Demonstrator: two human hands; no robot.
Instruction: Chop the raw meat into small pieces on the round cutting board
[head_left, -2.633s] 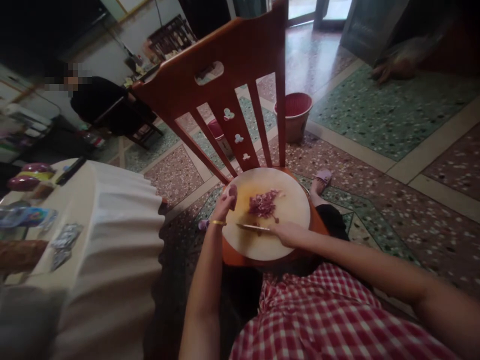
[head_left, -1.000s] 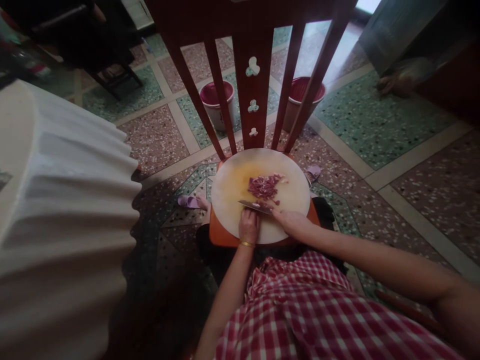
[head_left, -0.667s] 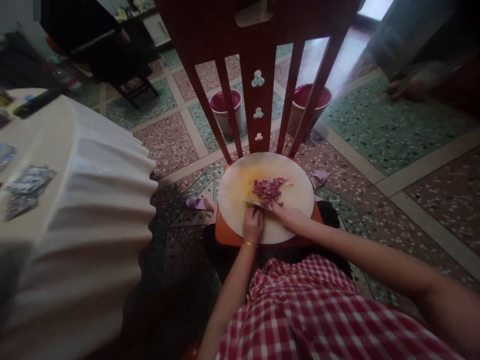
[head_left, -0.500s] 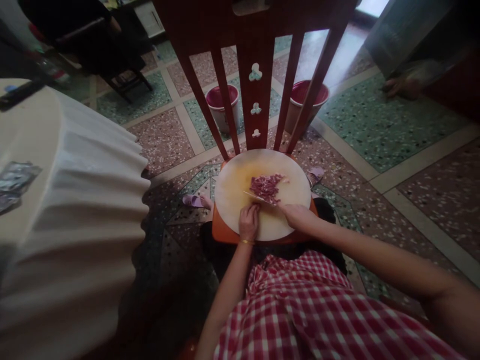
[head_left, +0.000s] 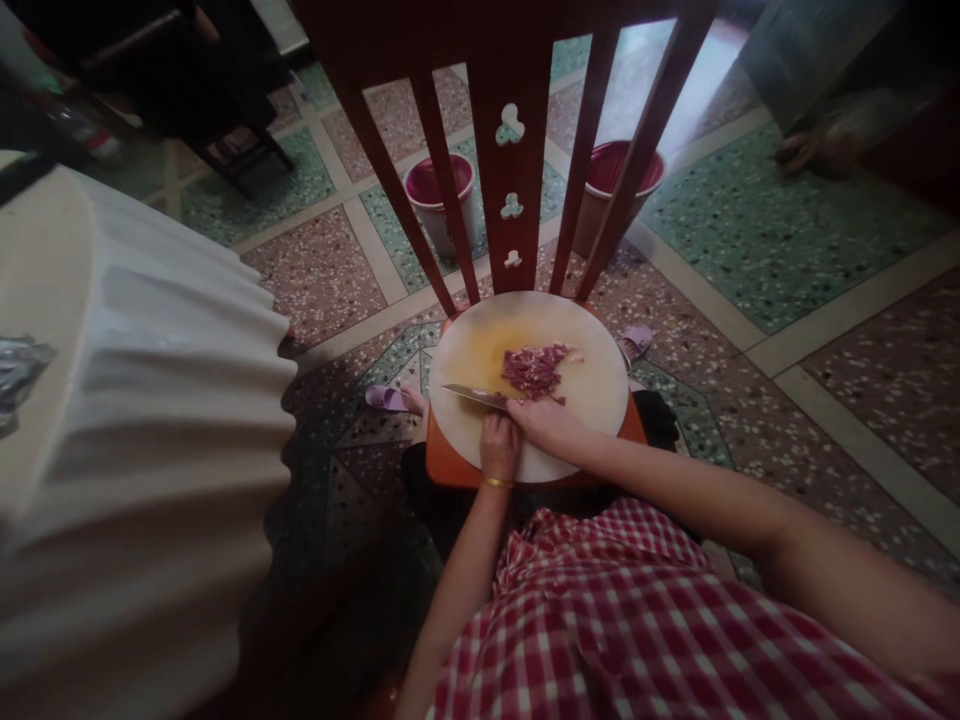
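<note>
A round pale chopping board (head_left: 592, 395) lies on the orange seat of a wooden chair (head_left: 517, 130). A small heap of chopped pink meat (head_left: 535, 368) sits near the board's middle. My right hand (head_left: 551, 428) is closed on the handle of a knife (head_left: 471, 395), whose blade points left just in front of the meat. My left hand (head_left: 499, 448) rests with curled fingers on the board's near edge, right under the blade; I cannot make out what it holds.
Two red-rimmed buckets (head_left: 439, 198) (head_left: 619, 180) stand on the tiled floor behind the chair. A white pleated tablecloth (head_left: 150, 400) covers a table at my left. A dark chair (head_left: 187, 90) stands far left. Purple slippers (head_left: 384, 400) show beside the seat.
My left hand came from the board's left edge to its near edge beside the right hand. The knife has slid left, away from the meat heap.
</note>
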